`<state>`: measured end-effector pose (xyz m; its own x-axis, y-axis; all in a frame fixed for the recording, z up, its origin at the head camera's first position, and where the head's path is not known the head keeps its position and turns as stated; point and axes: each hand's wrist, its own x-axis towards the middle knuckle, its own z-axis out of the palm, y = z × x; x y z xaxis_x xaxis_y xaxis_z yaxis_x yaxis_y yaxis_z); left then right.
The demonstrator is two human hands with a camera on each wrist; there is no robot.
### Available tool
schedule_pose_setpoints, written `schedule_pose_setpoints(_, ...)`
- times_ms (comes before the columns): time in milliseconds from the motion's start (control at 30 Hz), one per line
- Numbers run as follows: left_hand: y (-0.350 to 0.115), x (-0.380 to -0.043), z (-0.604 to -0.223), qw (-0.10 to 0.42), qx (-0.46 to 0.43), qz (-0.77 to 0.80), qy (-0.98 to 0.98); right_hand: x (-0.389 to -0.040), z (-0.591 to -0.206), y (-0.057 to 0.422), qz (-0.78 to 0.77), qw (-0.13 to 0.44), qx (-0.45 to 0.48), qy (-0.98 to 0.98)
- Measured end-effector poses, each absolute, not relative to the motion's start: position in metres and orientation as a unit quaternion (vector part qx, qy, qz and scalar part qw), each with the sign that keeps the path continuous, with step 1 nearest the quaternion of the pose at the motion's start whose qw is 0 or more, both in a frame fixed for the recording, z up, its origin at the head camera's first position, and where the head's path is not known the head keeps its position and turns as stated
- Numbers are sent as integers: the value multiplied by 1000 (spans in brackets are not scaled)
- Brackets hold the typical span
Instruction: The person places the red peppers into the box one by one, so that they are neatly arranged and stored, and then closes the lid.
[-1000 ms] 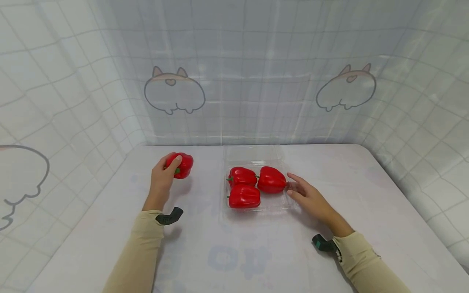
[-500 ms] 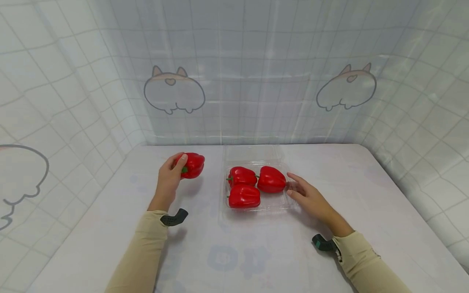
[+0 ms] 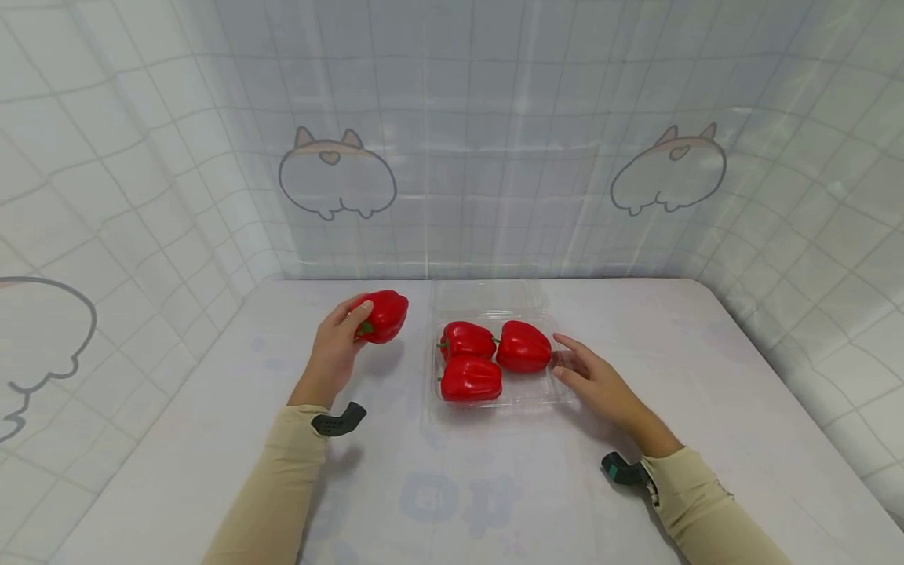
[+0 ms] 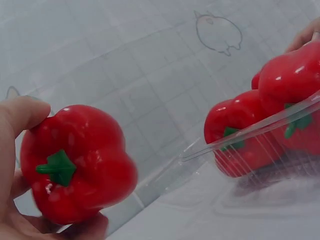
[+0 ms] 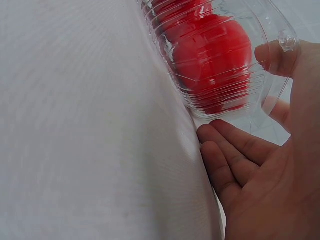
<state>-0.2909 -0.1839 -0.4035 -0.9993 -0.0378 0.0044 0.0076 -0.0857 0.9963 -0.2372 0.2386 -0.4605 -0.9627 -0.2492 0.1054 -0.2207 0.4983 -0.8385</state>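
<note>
My left hand (image 3: pixel 335 345) grips a red bell pepper (image 3: pixel 384 318) by its stem end, raised over the table left of a clear plastic clamshell box (image 3: pixel 533 392). In the left wrist view the thumb lies on top of this bell pepper (image 4: pixel 87 160) and the fingers pass underneath; its green stem faces the camera. Three more red bell peppers lie in the box, one (image 3: pixel 524 347) at right and two stacked front to back at left. At the box's right side rests my right hand (image 3: pixel 600 386), its fingers loosely extended, thumb and fingertips against the plastic rim (image 5: pixel 295 55).
The box's clear lid (image 3: pixel 487 297) lies folded back towards the rear curtain (image 3: pixel 501 157). A white cloth (image 3: pixel 565 486) covers the table. Side curtains (image 3: pixel 833 212) with a grid print stand at left and right.
My left hand has carried its bell pepper to the right, closer to the box. My right hand, the box and the bell peppers inside it have stayed in place.
</note>
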Motion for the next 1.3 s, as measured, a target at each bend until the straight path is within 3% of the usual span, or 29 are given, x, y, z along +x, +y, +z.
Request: schedule_pose_setpoints(1300,-149,-276,-393,-29,-64,-716,-695,-238,-462,240,-484,11,-143,863)
